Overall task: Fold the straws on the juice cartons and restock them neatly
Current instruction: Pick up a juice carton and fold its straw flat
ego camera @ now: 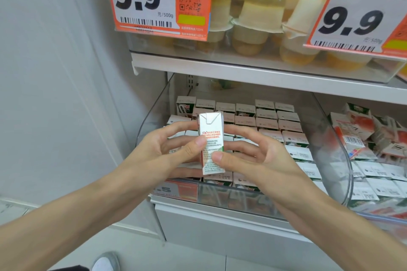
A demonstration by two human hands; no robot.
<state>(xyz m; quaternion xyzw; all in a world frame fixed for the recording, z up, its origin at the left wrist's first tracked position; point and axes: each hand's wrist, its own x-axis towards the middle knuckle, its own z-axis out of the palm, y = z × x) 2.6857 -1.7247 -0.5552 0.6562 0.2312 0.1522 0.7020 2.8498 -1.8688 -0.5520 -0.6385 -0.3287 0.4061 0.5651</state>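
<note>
Juice carton [211, 129] is upright, held in both grips over the front edge of the clear bin [152, 125] on the lower shelf [209, 222], toward its left corner. Left grip [160, 149]: thumb on the printed face, fingers spread behind the carton. Right grip [253, 158]: thumb tip lower on the same face, fingers behind. Both half-open, pinching. Stocked cartons [268, 120] sit in rows in the bin.

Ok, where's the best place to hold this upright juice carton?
Pinch its two broad faces at mid-height, left hand from the left, right hand from the right: the juice carton stands upright, narrow printed side toward you, flat faces sideways.
</note>
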